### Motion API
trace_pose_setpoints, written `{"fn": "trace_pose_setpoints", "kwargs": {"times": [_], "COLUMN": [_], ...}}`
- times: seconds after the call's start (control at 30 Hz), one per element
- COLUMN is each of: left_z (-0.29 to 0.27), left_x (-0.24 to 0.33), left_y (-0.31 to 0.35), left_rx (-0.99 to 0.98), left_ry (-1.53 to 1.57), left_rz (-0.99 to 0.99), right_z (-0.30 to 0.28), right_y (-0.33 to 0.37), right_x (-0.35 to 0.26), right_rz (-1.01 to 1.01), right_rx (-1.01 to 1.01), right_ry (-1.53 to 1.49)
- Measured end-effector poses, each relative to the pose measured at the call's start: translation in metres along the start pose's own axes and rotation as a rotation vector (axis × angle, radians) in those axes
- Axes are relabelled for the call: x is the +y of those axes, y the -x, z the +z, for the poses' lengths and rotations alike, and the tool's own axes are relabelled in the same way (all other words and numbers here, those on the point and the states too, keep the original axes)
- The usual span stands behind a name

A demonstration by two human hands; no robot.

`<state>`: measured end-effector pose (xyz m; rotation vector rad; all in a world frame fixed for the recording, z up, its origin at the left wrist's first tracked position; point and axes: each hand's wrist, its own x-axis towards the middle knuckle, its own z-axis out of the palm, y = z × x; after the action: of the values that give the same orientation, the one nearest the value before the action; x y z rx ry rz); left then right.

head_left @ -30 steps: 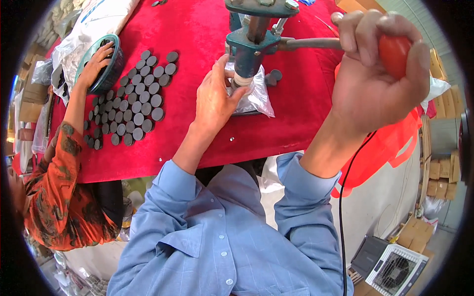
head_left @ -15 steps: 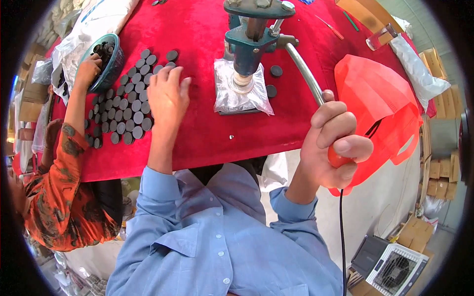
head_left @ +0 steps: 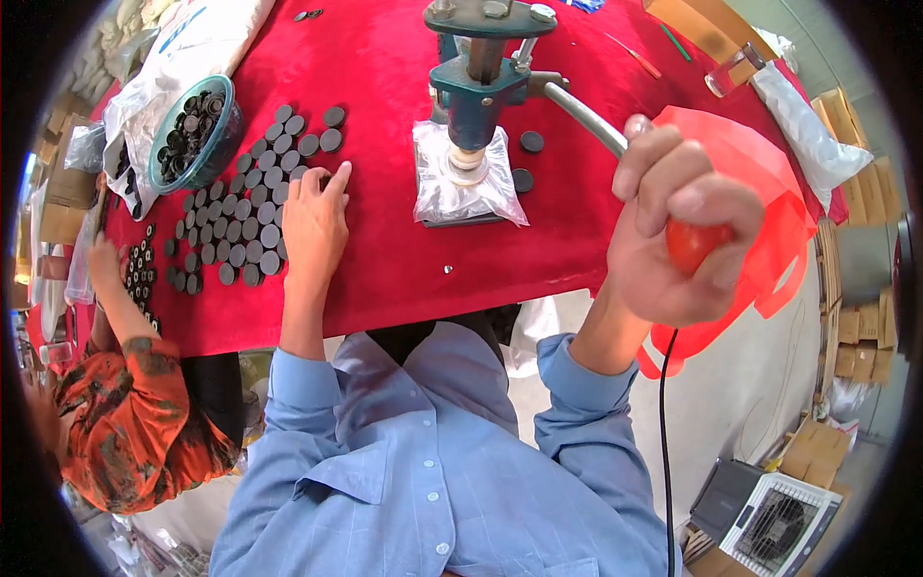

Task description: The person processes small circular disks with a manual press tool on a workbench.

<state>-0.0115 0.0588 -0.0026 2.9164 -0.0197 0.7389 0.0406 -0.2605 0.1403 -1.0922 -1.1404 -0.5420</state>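
Black discs (head_left: 232, 229) are lying left on the worktop (head_left: 385, 279), probably for easy reach; the left hand (head_left: 315, 226) is curving over their right edge, any pinch unclear; the right hand (head_left: 659, 258) is gripping the red knob (head_left: 696, 247) of the lever (head_left: 585, 116), presumably for leverage.

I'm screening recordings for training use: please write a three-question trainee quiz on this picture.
1. Which of the wearer's hands grips the red knob on the lever?
2. True or false: the teal basket holds black pieces.
3. The left hand is nearest to: (a) the screwdriver, (b) the dark discs, (c) the glass.

Key: 1. The right hand; 2. True; 3. b
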Motion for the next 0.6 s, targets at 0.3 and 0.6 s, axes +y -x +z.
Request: {"fn": "trace_pose_setpoints", "kwargs": {"times": [0.3,0.6], "left_z": [-0.004,0.005], "left_x": [0.067,0.085], "left_y": [-0.021,-0.038], "left_rx": [0.048,0.035], "left_ry": [0.516,0.621], "left_rz": [-0.071,-0.105], "right_z": [-0.004,0.044], "right_y": [-0.068,-0.071], "right_x": [0.008,-0.002], "right_rz": [0.08,0.157], "right_rx": [0.002,0.436], "right_ry": [-0.034,0.354]}}
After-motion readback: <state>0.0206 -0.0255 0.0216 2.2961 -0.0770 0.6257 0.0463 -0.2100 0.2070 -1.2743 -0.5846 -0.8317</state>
